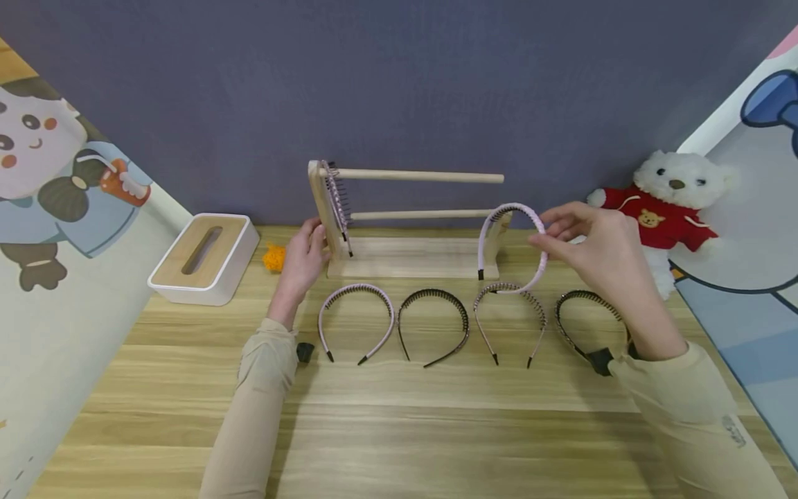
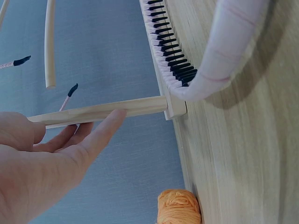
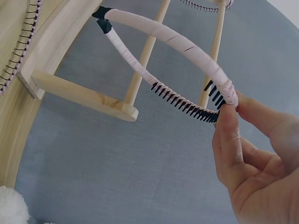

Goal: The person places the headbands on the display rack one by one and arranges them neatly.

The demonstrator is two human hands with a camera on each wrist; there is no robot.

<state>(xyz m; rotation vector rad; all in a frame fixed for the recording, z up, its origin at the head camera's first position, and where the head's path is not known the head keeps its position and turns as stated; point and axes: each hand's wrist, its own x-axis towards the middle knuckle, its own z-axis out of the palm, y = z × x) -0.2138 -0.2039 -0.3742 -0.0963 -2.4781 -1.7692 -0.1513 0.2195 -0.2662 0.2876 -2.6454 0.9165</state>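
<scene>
A pale pink headband (image 1: 542, 256) with black comb teeth is pinched between the thumb and fingers of my right hand (image 1: 601, 239), raised at the right end of the wooden rack (image 1: 411, 258). In the right wrist view, the black tips of this headband (image 3: 182, 42) point away from the hand, towards the rack's rods. My left hand (image 1: 303, 253) grips the rack's left upright (image 2: 145, 105), its index finger lying along the wood. On the upper rod (image 1: 424, 176), a beaded headband (image 1: 337, 197) hangs against that upright. The lower rod (image 1: 424, 215) runs parallel to it.
In front of the rack several headbands lie in a row, among them a pink one (image 1: 391, 312) and a black one (image 1: 466, 322). A tissue box (image 1: 233, 267) and orange yarn (image 1: 273, 258) stand left; a white teddy bear (image 1: 676, 208) sits right. Behind rises a grey-blue wall (image 1: 399, 83).
</scene>
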